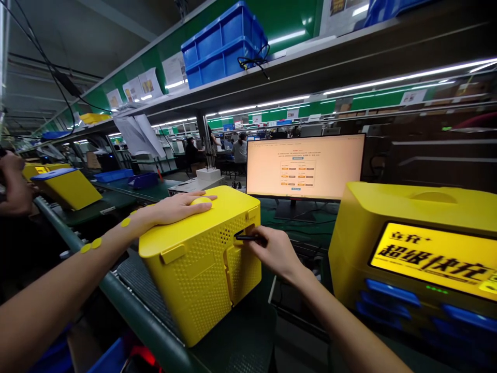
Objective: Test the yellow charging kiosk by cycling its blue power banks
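Observation:
A yellow plastic cabinet (202,264) with a dotted, vented face stands tilted in front of me. Across its top lies my left hand (184,204), fingers stretched out flat, beside a yellow round bump or sticker (202,201). At the upper corner of the vented face, my right hand (274,248) pinches a slim black object (246,238), whose kind I cannot make out. The object's tip is at a small dark recess in the cabinet. Several yellow round stickers (96,243) are on my left forearm.
A lit monitor (305,166) stands behind the cabinet. To the right is another yellow cabinet (411,207) with a lit screen and blue slots. Blue crates (225,46) sit on the overhead shelf. A green rail (135,316) runs along the left. Another person's arm (15,181) shows far left.

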Available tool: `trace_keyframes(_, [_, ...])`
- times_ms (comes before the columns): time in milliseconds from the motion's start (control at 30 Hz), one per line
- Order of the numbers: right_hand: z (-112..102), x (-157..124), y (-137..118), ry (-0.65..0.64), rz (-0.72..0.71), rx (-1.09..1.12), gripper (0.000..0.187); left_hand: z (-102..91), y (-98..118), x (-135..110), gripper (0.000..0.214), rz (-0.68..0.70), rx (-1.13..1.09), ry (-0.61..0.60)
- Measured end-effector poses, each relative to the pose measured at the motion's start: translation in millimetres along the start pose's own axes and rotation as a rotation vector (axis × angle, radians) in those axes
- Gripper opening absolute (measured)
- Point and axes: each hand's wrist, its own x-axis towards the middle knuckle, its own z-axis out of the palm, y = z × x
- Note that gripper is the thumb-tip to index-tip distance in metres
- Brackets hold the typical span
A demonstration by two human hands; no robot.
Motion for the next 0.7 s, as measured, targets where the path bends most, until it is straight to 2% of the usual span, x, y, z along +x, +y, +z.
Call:
trace_keyframes(100, [0.8, -16.0, 15.4, 0.079, -0.16, 0.188, 0.029, 0.1, -0.4, 0.3, 0.057, 0.009, -0.012, 0.003])
trace_keyframes(167, [6.2, -21.4, 20.4, 0.148, -0.196, 0.125, 0.031, 0.1, 0.0, -0.3, 0.056, 0.003, -0.019, 0.003])
trace_keyframes(267, [14.3, -20.1, 14.6, 0.187, -0.183, -0.06, 0.032, 0.0, 0.6, -1.2, 0.056, -0.012, -0.02, 0.008])
trace_keyframes(333, [15.5, -17.0, 4.4, 0.169, -0.144, -0.17, 0.033, 0.2, 0.4, -1.4, 0.056, -0.003, -0.014, 0.012])
trace_keyframes(500, [8.5, -15.2, -23.5, 0.03, -0.01, -0.397, 0.033, 0.8, 2.0, -1.9, 0.056, -0.006, -0.003, 0.018])
trace_keyframes(700, [9.6, 0.7, -41.9, -0.029, 0.047, -0.474, 0.023, 0.4, 2.2, -0.9, 0.055, 0.005, 0.033, 0.037])
